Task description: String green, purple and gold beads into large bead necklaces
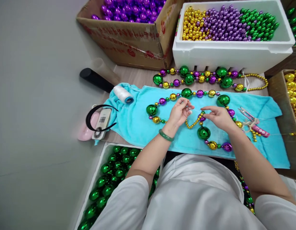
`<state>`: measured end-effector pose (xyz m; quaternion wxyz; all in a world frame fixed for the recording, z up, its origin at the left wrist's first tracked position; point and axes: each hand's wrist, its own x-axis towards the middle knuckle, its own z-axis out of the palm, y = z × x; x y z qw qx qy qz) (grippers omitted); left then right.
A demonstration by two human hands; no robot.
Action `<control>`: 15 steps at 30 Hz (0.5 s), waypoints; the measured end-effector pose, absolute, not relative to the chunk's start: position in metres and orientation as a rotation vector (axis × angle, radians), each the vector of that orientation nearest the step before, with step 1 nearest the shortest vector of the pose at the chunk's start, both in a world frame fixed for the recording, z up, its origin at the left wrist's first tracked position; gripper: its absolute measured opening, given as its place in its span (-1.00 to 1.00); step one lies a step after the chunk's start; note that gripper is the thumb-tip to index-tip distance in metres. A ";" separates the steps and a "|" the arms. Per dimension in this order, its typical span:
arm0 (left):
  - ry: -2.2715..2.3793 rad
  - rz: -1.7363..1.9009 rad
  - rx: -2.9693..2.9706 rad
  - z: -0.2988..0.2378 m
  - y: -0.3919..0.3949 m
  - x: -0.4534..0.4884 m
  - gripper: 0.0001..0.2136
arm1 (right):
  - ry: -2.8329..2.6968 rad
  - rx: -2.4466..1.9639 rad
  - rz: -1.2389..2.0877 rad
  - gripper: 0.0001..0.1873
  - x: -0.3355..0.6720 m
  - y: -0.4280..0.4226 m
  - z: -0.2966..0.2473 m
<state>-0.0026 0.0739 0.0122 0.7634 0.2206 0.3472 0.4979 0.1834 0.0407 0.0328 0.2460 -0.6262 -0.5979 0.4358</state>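
Observation:
A bead necklace in green, purple and gold lies in a loop on a turquoise towel, with a string of small gold beads sagging between my hands. My left hand, a green bangle on its wrist, is closed in a pinch above the loop. A faint, thin thread seems to run from its fingers towards the right. My right hand has its fingertips together at the end of the gold string, by a small green bead. Exactly what sits between the fingertips is too small to see clearly.
Pink-handled snips lie right of the loop; a white thread spool and black headband lie left. Another necklace rests behind. Bead containers surround me: a cardboard box, a foam box and a green-bead bin.

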 end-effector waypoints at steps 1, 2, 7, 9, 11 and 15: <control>0.747 1.071 0.464 0.012 0.075 0.003 -0.86 | -1.651 -1.725 1.149 -0.58 0.189 0.039 0.035; 0.741 1.063 0.450 0.012 0.076 0.008 -0.87 | -1.681 -1.754 1.090 -0.57 0.194 0.037 0.036; 0.744 1.033 0.442 0.017 0.080 0.029 -0.89 | -1.878 -1.893 0.649 -0.65 0.198 0.023 0.045; 0.764 1.019 0.449 0.020 0.081 0.033 -0.89 | -1.902 -1.879 0.544 -0.62 0.196 0.017 0.047; 0.783 1.006 0.454 0.024 0.083 0.035 -0.89 | -1.918 -1.860 0.478 -0.62 0.195 0.011 0.048; 0.823 0.968 0.516 0.033 0.082 0.038 -0.88 | -1.998 -1.883 0.351 -0.64 0.196 0.006 0.045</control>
